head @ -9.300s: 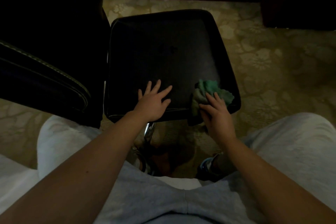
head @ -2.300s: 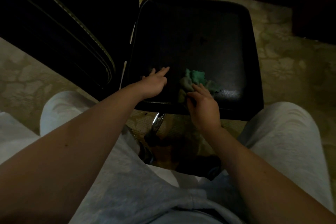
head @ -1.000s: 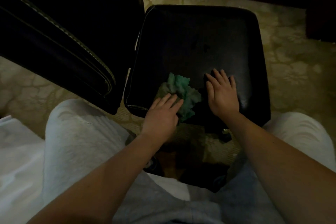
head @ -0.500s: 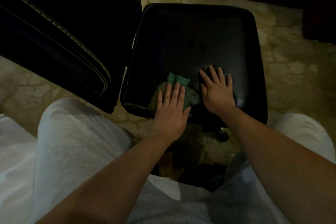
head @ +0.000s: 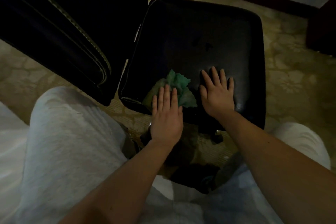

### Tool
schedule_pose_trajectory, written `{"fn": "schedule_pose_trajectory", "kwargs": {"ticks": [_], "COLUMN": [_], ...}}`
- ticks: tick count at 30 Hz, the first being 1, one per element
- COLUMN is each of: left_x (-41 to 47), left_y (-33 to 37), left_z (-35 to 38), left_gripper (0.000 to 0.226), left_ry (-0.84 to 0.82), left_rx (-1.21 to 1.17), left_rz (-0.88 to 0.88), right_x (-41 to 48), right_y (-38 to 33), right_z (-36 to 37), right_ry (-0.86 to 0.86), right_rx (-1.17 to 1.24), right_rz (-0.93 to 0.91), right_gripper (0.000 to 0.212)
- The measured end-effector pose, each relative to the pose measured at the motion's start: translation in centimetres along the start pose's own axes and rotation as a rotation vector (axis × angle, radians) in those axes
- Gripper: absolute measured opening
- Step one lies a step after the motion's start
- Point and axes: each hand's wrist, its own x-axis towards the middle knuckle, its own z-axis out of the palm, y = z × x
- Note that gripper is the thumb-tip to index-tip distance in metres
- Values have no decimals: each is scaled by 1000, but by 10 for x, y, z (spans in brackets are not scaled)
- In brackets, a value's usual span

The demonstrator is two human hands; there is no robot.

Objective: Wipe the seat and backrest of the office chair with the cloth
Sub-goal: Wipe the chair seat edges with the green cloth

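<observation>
- Head view: the left hand (head: 166,114) presses the crumpled green cloth (head: 179,87), fingers straight, onto the near-left corner of the seat (head: 200,42).
- The right hand (head: 217,94) lies spread on the seat just beside it, holding nothing.
- Judged: seat wiping is under way; the backrest (head: 54,23), at left, is probably not yet done.

I see the far half of the seat (head: 200,32) bare for a sweep, while the backrest (head: 60,29) walls its left edge, my right hand (head: 217,94) lies flat just right of the cloth (head: 179,85), and my left knee (head: 69,114) crowds the near corner.
</observation>
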Motion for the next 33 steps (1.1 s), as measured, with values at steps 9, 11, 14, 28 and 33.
{"fn": "schedule_pose_trajectory", "kwargs": {"ticks": [9,11,14,28,33], "left_x": [15,18,16,15,9], "left_y": [-8,3,9,-3,-6], "left_z": [-30,-26,-14,-20,-7], "left_gripper": [70,73,67,62,64], "left_ry": [42,19,0,-71,-12], "left_rx": [-221,-155,-41,-38,35], "left_rz": [-95,-176,-211,-104,-66], "right_x": [-1,-2,-4,-5,0], "right_y": [-10,-14,-19,-24,-29], "right_z": [7,8,10,8,4], "right_ry": [18,26,30,31,-26], "right_rx": [-82,-82,-76,-108,-149], "right_rz": [47,56,71,77,70], "right_gripper": [57,58,59,60,62]}}
